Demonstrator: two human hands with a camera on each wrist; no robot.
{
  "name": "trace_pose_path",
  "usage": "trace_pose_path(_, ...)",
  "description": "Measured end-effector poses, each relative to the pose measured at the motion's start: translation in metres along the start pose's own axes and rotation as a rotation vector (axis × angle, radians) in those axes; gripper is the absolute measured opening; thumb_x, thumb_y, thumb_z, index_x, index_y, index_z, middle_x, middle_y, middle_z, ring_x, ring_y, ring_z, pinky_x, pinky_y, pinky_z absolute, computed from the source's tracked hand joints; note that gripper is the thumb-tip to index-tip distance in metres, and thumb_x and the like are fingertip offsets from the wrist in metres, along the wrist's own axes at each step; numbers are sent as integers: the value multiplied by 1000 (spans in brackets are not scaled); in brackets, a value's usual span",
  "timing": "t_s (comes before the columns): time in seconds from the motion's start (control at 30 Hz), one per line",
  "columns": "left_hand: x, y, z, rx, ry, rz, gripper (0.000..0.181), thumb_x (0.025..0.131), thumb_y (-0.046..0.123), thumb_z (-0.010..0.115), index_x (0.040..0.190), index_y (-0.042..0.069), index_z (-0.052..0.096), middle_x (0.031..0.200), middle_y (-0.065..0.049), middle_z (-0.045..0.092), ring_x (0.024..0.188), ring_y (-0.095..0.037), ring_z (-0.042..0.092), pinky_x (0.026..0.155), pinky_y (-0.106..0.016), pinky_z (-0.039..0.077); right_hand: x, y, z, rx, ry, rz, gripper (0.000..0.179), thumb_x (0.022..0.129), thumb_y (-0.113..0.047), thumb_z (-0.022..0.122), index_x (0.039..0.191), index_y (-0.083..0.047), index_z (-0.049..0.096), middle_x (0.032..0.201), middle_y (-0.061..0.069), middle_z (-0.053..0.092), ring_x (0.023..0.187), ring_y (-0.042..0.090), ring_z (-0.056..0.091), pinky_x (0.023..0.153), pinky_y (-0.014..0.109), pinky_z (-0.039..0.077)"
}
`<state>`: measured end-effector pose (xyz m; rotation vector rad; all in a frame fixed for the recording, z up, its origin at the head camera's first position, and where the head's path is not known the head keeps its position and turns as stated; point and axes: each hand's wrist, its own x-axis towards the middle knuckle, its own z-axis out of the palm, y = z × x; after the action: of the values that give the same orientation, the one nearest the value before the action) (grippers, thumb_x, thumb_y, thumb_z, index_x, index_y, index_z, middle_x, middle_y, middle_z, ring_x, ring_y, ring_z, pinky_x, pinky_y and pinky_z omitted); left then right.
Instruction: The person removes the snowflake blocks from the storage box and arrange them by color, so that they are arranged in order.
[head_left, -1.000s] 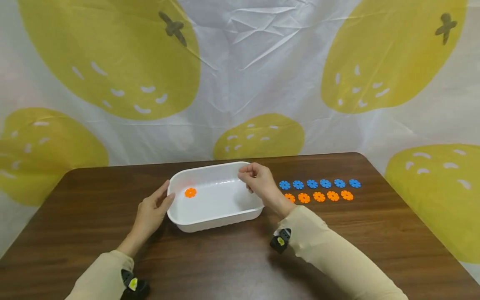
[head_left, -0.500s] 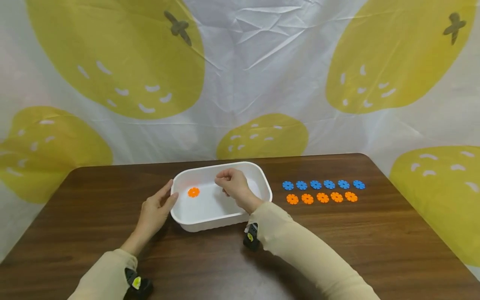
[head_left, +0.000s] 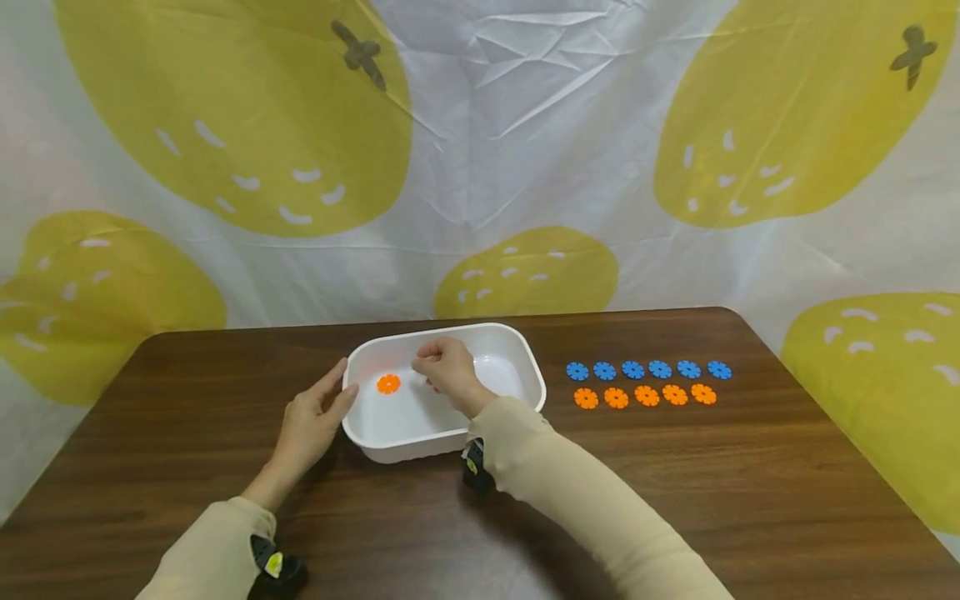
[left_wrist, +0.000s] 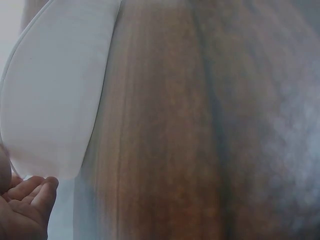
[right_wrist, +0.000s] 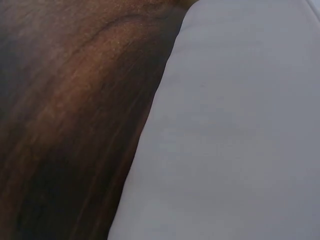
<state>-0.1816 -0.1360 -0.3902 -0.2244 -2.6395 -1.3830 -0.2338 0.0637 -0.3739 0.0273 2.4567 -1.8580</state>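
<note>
A white oblong plastic tray [head_left: 510,379] stands on the table. At its left end my left hand [head_left: 311,421] grips the wall, the thumb at the rim; in the left wrist view, curled fingers [left_wrist: 42,197] of the hand meet the tray's underside. One orange notched disc [head_left: 388,384] lies on the tray floor near the left end. Above the tray's middle, to the right of that disc, is my right hand [head_left: 450,375]. Its thumb and fingers are drawn together; whether anything small is between them is hidden. The right wrist view has only the tray's outer wall [right_wrist: 225,125] and wood.
To the right of the tray lie a row of several blue notched discs [head_left: 633,369] and, nearer me, a row of several orange notched discs [head_left: 647,396]. The brown wooden table [head_left: 712,483] ends at a fruit-patterned cloth [head_left: 517,192] behind.
My right hand has moved left, from the tray's right end to over its middle, fingers still drawn together. My left hand stays on the left end. The discs lie as before.
</note>
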Motion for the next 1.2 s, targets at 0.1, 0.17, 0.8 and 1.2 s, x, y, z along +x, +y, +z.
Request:
trace_pose_path(0.1,0,0,0,3,4,4,50,95,23,57,139,3,44,132,-21,51,122,-37,50,100,-49,42,-2,-4,3,8,15,36,13,81,1,65,92,7,61,62,2,53,48,8,43,44,17,37)
trace_pose_path(0.17,0,0,0,1,4,2,50,95,22,57,139,3,44,132,-21,51,122,-37,51,99,-48,43,-2,-5,5,6,19,43,13,81,2,65,91,9,60,60,0,49,47,7,42,42,16,35)
trace_pose_path(0.8,1,1,0,17,1,5,50,95,24,57,139,3,44,135,-21,48,124,-38,48,102,-50,40,1,-2,21,-185,-53,77,18,73,3,72,90,7,66,64,0,54,48,6,43,45,13,37)
trace_pose_path(1.2,0,0,0,13,12,19,50,94,23,58,138,3,46,133,-21,50,123,-38,49,100,-51,41,1,-4,26,-204,-85,108,21,72,4,72,91,5,62,64,1,48,45,9,41,41,16,35)
